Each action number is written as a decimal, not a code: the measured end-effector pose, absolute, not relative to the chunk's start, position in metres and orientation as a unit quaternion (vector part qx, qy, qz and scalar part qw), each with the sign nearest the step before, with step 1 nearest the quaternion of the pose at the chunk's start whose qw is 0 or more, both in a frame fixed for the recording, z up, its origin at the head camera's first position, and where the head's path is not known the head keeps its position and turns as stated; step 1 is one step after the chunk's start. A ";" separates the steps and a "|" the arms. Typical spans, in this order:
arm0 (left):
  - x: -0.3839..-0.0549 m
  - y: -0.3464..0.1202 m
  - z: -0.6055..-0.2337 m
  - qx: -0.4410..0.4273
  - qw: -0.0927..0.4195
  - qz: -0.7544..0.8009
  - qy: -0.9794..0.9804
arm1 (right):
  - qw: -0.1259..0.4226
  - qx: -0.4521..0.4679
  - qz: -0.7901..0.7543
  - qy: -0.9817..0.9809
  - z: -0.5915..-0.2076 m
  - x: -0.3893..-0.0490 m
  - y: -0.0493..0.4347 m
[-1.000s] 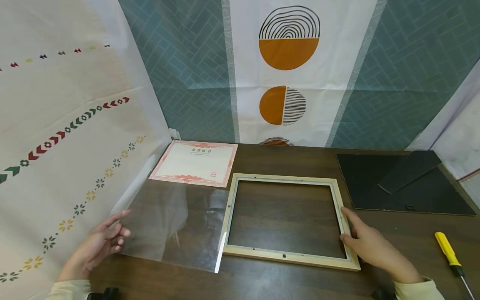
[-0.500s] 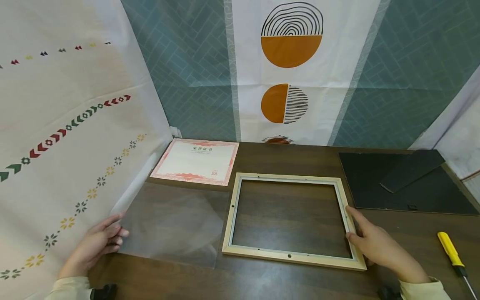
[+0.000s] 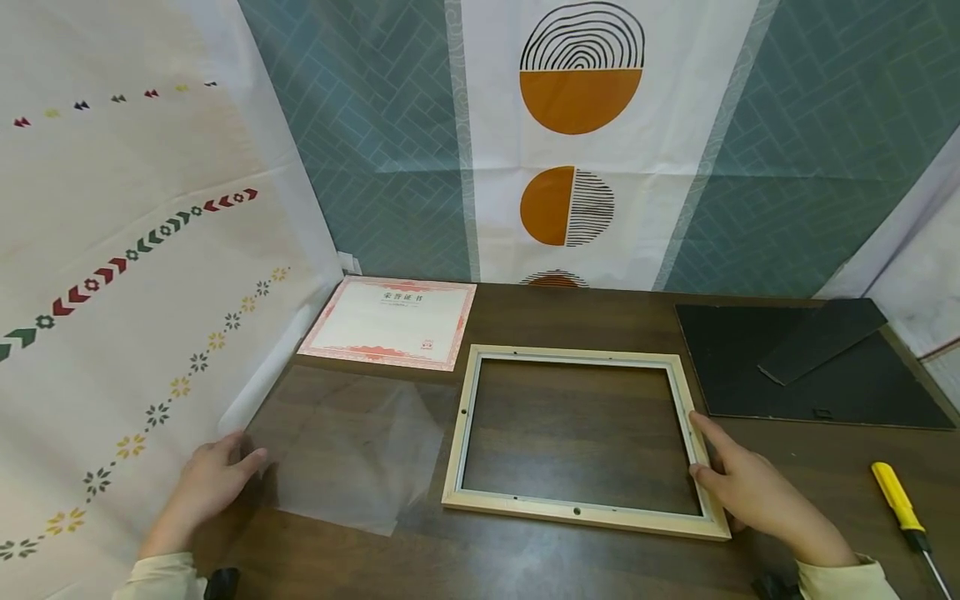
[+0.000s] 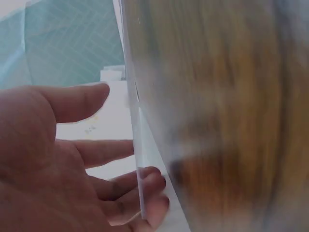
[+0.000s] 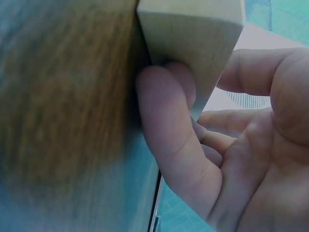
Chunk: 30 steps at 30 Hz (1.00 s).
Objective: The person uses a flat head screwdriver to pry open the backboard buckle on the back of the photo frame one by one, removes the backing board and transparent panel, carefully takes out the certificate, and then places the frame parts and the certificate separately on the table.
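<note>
A clear plastic sheet lies low over the table, left of a pale wooden picture frame. At the sheet's left edge is my left hand. In the left wrist view, loosely bent fingers meet the sheet's edge while the thumb stands apart from it. My right hand grips the right bar of the frame, index finger and thumb along its outer side. The right wrist view shows the little finger curled against the frame's corner end, close to the tabletop.
A red-bordered certificate lies behind the sheet. To the back right is a black backing board with its stand flap. A yellow-handled screwdriver rests near the right edge. A patterned cloth hangs close by on the left.
My left hand has turned more palm-down at the sheet's left edge. The sheet's right side has dropped and its glare has faded. The right hand stays on the frame.
</note>
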<state>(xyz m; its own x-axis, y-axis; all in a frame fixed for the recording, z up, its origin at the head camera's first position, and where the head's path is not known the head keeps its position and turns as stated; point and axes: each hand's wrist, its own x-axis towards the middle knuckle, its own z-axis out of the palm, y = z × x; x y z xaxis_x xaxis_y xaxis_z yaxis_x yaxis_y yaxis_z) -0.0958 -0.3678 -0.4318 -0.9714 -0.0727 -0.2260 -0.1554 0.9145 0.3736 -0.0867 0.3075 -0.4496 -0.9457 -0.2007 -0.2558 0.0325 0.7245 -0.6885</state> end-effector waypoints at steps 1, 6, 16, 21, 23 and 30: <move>-0.094 -0.366 -0.433 -0.058 0.105 0.190 0.975 | 0.158 -0.047 -0.368 0.915 -0.450 -0.087 0.307; -0.087 -0.349 -0.435 -0.034 0.108 0.164 0.980 | 0.162 -0.050 -0.369 0.914 -0.451 -0.088 0.305; -0.088 -0.326 -0.435 -0.024 0.161 0.186 0.969 | 0.161 -0.052 -0.364 0.916 -0.449 -0.090 0.305; -0.088 -0.324 -0.434 -0.026 0.162 0.178 0.970 | 0.169 -0.050 -0.363 0.915 -0.450 -0.090 0.306; -0.088 -0.323 -0.433 -0.028 0.164 0.176 0.970 | 0.172 -0.048 -0.365 0.914 -0.451 -0.089 0.306; -0.084 -0.319 -0.433 -0.021 0.147 0.165 0.975 | 0.174 -0.039 -0.358 0.917 -0.451 -0.087 0.306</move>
